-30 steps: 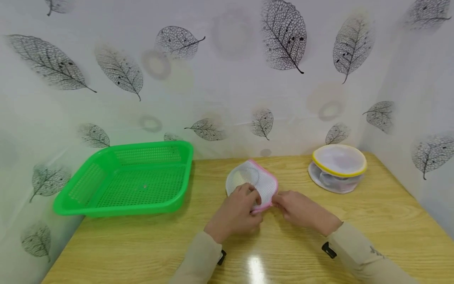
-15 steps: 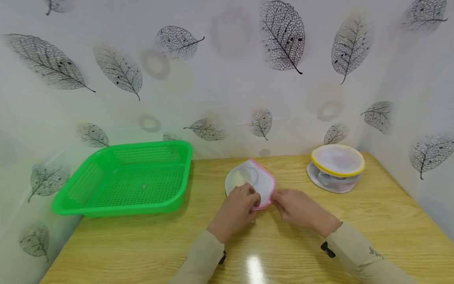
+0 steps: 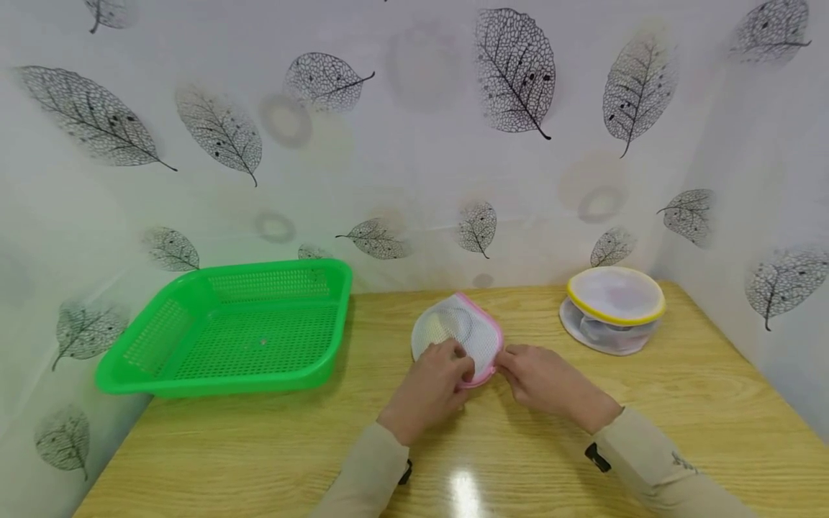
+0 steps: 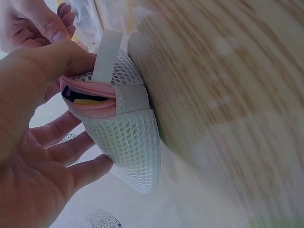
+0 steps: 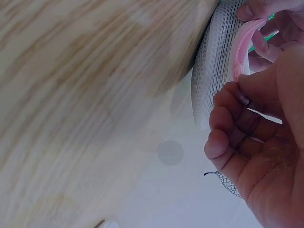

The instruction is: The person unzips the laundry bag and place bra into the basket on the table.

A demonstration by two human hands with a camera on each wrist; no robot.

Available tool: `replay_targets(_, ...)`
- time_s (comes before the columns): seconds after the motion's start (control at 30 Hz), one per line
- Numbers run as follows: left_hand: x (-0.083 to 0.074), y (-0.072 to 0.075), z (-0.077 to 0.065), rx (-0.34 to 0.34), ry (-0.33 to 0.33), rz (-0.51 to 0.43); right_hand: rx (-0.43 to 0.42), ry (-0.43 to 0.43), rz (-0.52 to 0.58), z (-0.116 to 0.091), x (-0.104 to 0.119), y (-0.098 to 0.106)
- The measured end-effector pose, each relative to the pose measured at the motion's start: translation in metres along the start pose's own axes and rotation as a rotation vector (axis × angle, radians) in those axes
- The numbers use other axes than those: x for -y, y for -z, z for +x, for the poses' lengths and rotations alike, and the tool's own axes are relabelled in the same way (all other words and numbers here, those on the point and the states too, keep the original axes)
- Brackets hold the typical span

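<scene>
A small white mesh laundry bag (image 3: 478, 335) with a pink zipper rim lies mid-table in the head view. My left hand (image 3: 424, 394) grips its near edge, thumb on one side and fingers on the other in the left wrist view. At the bag's right edge, my right hand (image 3: 550, 383) pinches the end of the pink zipper (image 5: 242, 45), its other fingers curled; the pull itself is hidden. A white fabric tab (image 4: 107, 56) stands up beside the zipper's partly open end (image 4: 89, 97). Something dark and yellow shows inside.
A green perforated plastic basket (image 3: 223, 385) stands at the left of the wooden table (image 3: 259, 453). At the back right, a yellow-rimmed mesh bag (image 3: 615, 295) sits on the table with its round top raised. A leaf-patterned sheet (image 3: 414, 158) hangs behind and along the sides.
My left fingers have drawn in slightly at the bag's near edge. The right hand keeps its pinch at nearly the same place. The bag has barely moved.
</scene>
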State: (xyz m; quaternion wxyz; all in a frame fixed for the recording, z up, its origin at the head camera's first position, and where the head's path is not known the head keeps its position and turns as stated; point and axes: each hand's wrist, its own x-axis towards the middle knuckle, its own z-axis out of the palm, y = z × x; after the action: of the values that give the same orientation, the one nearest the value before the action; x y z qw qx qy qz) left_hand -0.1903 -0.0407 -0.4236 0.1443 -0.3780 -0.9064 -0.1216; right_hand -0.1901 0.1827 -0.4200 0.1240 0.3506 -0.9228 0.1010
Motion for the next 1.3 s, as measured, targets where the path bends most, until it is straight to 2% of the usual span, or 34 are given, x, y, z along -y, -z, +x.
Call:
replay_targets(0.6,0.005,0.005,-0.003,0.033,0.014,-0.087,-0.041,-0.005,-0.054,0.000,0.001,0.003)
replay_targets(0.9,0.008,0.006,-0.004,0.082,0.039,-0.106,-0.030,-0.040,-0.044,-0.002,0.000,0.009)
replay_targets(1.1,0.009,0.007,-0.006,0.082,0.038,-0.113,-0.054,-0.035,-0.051,-0.003,-0.003,0.007)
replay_targets(1.3,0.009,0.008,-0.007,0.084,0.045,-0.138,-0.030,-0.054,-0.042,-0.004,-0.004,0.009)
